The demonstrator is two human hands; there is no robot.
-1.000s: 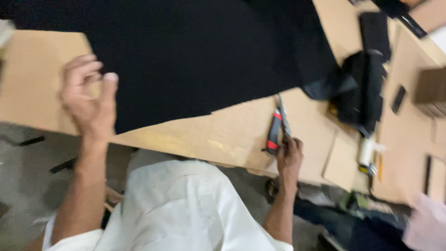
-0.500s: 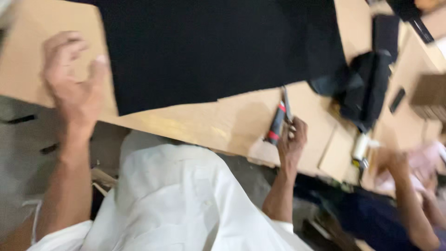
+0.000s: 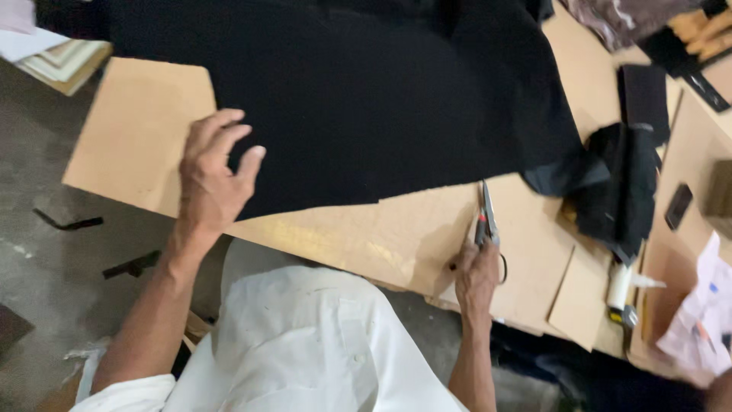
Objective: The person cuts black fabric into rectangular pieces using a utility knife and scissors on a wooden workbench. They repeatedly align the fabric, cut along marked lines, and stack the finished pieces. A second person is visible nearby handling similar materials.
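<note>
Head camera view, from left to right: the left hand (image 3: 213, 179) rests with fingers spread and slightly curled on the near edge of the large black fabric sheet (image 3: 366, 99), gripping nothing, seemingly to pin it flat on the brown cardboard work surface (image 3: 137, 130). Further right, the right hand (image 3: 476, 275) is closed around red-handled metal scissors (image 3: 486, 217), blades shut and pointing away, parked on bare cardboard just beside the fabric's edge.

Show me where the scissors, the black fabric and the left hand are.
scissors (image 3: 488, 214), head view, on the closed blades.
black fabric (image 3: 381, 99), head view, middle of the sheet.
left hand (image 3: 210, 179), head view, back of the hand.
</note>
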